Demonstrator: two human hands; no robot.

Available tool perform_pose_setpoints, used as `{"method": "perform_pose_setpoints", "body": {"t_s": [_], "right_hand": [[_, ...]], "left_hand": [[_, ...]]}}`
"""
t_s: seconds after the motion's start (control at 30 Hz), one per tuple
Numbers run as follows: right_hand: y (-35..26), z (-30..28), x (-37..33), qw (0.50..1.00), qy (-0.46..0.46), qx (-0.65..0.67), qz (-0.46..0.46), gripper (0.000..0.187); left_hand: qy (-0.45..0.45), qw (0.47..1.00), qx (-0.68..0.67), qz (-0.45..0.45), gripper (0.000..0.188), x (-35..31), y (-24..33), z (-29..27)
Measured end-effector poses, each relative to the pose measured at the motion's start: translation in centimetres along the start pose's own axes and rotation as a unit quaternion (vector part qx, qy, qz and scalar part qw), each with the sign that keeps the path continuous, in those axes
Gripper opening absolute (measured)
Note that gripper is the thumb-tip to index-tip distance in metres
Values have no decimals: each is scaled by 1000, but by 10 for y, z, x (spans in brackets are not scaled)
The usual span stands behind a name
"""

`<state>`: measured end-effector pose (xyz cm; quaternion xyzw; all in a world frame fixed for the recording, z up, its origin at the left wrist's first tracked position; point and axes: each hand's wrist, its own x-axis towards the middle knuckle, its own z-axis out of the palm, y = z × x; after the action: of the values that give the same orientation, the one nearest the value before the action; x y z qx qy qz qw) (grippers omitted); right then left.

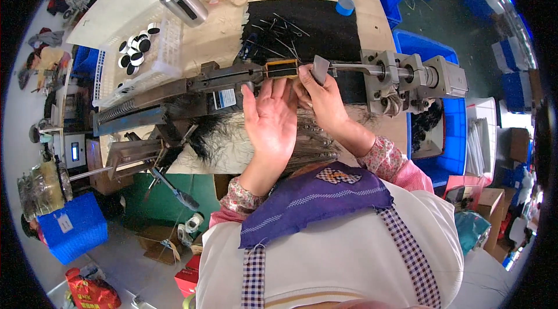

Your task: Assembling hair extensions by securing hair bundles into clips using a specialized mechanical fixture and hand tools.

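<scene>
My left hand (270,120) lies palm up, its fingers stretched toward the metal machine arm (226,81) and their tips beneath a small black piece with a yellowish edge (282,69). The thumb stands apart from the fingers. Close by, my right hand (328,102) is closed around a flat grey metal blade (320,69) that sticks up between thumb and fingers. Its fingertips are at the right end of the black piece, and some of them are hidden. Thin metal rods (317,149) with loops lie in a bundle below the hands, near my apron (314,201).
A motor-like block with a shaft (418,79) stands at the right end of the bench. On the left are a white basket (171,47) of black-and-white round pieces and a steel flask (180,0). A black cloth (331,36) carries wire rods and a blue round lid (345,6).
</scene>
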<state>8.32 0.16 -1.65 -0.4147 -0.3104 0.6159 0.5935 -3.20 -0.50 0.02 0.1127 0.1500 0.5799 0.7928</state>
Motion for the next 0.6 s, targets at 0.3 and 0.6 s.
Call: {"method": "perform_pose_setpoints", "body": {"t_s": [0.3, 0.6], "right_hand": [[-61, -36, -37, 858, -151, -475, -127, 27], [-81, 10, 6, 627, -163, -611, -456, 29]], "left_hand": [[16, 1000, -19, -3, 65, -1, 5, 11], [-120, 978, -169, -26, 63, 0, 2, -13]]}}
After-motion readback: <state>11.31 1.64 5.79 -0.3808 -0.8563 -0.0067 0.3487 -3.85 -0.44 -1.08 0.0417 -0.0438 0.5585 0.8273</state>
